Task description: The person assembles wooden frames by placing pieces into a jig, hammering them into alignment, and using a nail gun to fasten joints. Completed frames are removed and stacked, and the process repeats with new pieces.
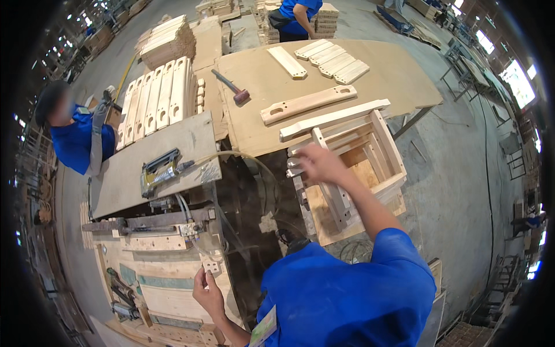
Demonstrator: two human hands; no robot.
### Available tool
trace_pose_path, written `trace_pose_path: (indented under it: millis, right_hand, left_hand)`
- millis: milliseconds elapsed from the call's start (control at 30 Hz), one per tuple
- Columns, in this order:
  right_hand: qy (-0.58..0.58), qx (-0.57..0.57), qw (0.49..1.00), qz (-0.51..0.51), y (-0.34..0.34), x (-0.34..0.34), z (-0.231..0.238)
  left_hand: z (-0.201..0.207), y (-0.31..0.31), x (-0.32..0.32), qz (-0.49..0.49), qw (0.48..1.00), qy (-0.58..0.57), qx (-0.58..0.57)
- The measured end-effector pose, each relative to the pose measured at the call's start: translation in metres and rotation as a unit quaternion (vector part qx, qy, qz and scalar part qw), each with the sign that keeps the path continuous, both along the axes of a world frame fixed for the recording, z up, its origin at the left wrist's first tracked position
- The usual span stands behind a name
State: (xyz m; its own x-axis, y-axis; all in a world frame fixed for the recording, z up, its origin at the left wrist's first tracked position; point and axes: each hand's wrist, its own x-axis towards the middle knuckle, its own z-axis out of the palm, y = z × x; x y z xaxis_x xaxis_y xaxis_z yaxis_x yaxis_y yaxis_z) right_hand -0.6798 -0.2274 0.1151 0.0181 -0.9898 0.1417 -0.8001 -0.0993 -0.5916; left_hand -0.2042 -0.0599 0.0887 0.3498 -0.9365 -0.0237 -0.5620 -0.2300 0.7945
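My left hand point(209, 294) is low over the left workbench, thumb and forefinger pinched at the edge of a small pale wooden block point(212, 265) with several holes. My right hand point(321, 165) reaches across the near left corner of a stack of wooden frames point(388, 144). It is slightly blurred; its fingers look apart, and no held thing shows in them. Beneath that hand, light rail ends stick out of the stack. A long wooden rail point(335, 120) lies along the stack's far side. The frames rest on a plywood sheet point(326, 222).
A cardboard-covered table point(404, 75) bears a mallet point(240, 96), a slotted board point(309, 104) and several slats point(332, 59). A nail gun point(161, 172) with a hose lies on the left board. Clamps point(124, 301) sit on the workbench. Co-workers stand at left point(75, 133) and far side point(298, 17).
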Motion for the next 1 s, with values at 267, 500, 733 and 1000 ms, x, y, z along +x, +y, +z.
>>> trace_pose_path:
  millis: [267, 500, 733, 1000]
  right_hand:
    - [0.379, 0.223, 0.897, -0.051, -0.11, -0.151, 0.009]
    - [0.363, 0.378, 0.851, 0.029, -0.143, -0.157, 0.034]
    - [0.461, 0.239, 0.851, 0.078, -0.116, -0.098, 0.141]
    - [0.3, 0.065, 0.94, 0.148, -0.087, 0.059, 0.222]
  left_hand:
    - [0.012, -0.029, -0.028, -0.05, 0.998, -0.023, 0.013]
    - [-0.007, -0.01, -0.02, -0.044, 0.998, 0.031, 0.012]
    - [0.008, 0.0, 0.01, -0.098, 0.988, -0.089, 0.075]
    - [0.054, -0.008, 0.024, -0.019, 0.986, 0.012, -0.168]
